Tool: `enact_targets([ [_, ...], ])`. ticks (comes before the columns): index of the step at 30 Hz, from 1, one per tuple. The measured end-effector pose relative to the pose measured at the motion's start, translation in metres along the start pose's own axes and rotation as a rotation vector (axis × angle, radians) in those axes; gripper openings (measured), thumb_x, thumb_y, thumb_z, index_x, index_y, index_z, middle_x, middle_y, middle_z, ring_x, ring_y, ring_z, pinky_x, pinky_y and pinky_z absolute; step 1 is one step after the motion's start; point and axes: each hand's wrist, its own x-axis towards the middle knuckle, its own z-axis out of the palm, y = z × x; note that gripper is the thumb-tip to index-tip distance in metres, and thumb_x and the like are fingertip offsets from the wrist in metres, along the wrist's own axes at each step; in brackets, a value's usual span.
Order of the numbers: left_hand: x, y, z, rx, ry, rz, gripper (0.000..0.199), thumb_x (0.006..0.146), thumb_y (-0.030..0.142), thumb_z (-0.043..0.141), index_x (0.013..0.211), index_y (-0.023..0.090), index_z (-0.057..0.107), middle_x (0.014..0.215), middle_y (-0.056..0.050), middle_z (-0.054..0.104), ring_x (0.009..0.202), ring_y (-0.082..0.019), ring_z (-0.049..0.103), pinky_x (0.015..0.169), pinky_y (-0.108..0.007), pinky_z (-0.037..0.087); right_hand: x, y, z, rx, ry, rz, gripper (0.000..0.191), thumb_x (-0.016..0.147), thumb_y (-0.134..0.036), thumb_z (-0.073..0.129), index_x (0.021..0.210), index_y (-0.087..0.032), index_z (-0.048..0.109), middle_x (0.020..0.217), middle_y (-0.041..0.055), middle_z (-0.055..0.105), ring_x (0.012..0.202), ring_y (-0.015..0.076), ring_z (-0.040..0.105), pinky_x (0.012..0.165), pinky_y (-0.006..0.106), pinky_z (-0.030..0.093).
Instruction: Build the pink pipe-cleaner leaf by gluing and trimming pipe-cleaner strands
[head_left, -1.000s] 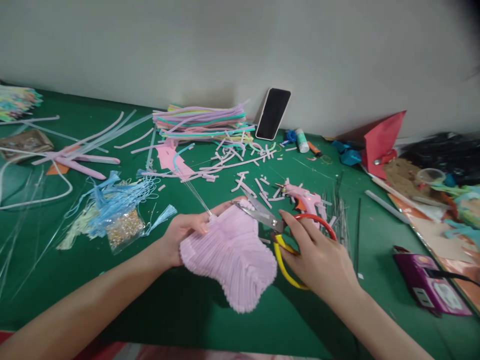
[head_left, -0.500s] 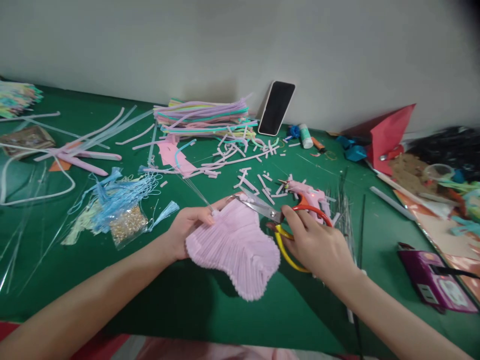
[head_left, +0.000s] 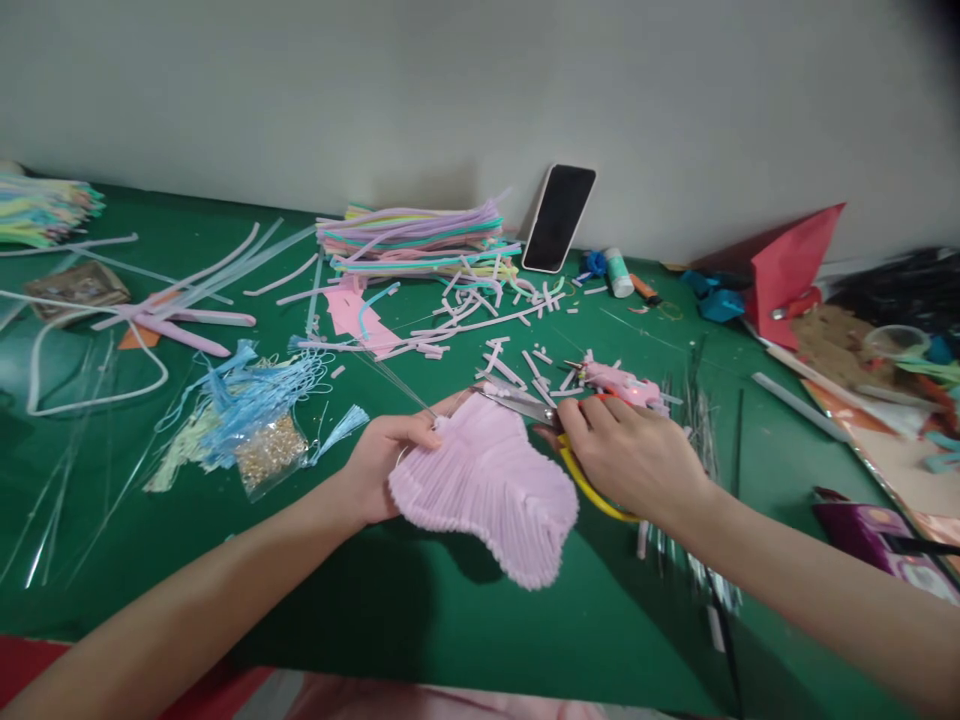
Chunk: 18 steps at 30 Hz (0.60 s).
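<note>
Near the front edge of the green counter (head_left: 375, 600), the left hand (head_left: 386, 460) grips the upper left corner of a pink ribbed piece (head_left: 487, 485) made of fuzzy stems laid side by side, fingers (head_left: 420, 432) curled over its top edge so it stays lifted and tilted toward the blades. Just beside it, the right hand (head_left: 634, 460) is clenched around the yellow and red handles of the scissors (head_left: 540, 415), whose blades point left and meet the piece's top edge. Cut pink bits (head_left: 499, 365) lie scattered behind the hands, near a pink glue gun (head_left: 619, 385). Farther back, a stack of coloured stems (head_left: 416, 235) sits against the wall, with a phone (head_left: 559, 218) leaning upright beside it.
</note>
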Motion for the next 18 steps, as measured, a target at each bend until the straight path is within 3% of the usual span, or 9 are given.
enact_targets([
  [9, 0.0012, 0.0004, -0.0034, 0.022, 0.008, -0.008, 0.08, 0.056, 0.008, 0.054, 0.135, 0.016, 0.051, 0.103, -0.009, 0.072, 0.089, -0.028, 0.068, 0.077, -0.039, 0.053, -0.0012, 0.0025, 0.0018, 0.029, 0.02, -0.024, 0.036, 0.097, -0.03, 0.043, 0.067, -0.015, 0.058, 0.05, 0.003, 0.057, 0.042, 0.0158, 0.05, 0.047, 0.028, 0.015],
  [13, 0.0017, -0.0013, -0.0028, 0.027, 0.06, -0.035, 0.071, 0.058, 0.008, 0.056, 0.129, 0.014, 0.057, 0.112, -0.011, 0.069, 0.095, -0.027, 0.065, 0.082, -0.037, 0.052, -0.0047, 0.0019, 0.0002, 0.081, 0.009, -0.038, 0.031, 0.092, -0.015, 0.041, 0.065, -0.016, 0.057, 0.046, 0.0015, 0.056, 0.039, 0.0142, 0.049, 0.046, 0.027, 0.013],
  [15, 0.0018, -0.0024, -0.001, 0.036, 0.057, -0.033, 0.066, 0.058, 0.007, 0.057, 0.124, 0.012, 0.06, 0.111, -0.011, 0.069, 0.093, -0.025, 0.065, 0.081, -0.035, 0.052, -0.0069, 0.0021, -0.0016, 0.103, -0.012, 0.001, 0.03, 0.091, -0.019, 0.041, 0.065, -0.017, 0.056, 0.046, 0.0017, 0.057, 0.037, 0.0144, 0.049, 0.046, 0.027, 0.012],
  [18, 0.0013, -0.0032, -0.0005, 0.065, 0.077, -0.042, 0.061, 0.059, 0.004, 0.058, 0.119, 0.015, 0.065, 0.107, -0.009, 0.07, 0.089, -0.024, 0.065, 0.074, -0.033, 0.053, -0.0088, 0.0041, -0.0062, 0.085, -0.065, 0.155, 0.034, 0.093, -0.038, 0.043, 0.07, -0.017, 0.058, 0.048, 0.0032, 0.06, 0.036, 0.0166, 0.051, 0.045, 0.026, 0.01],
])
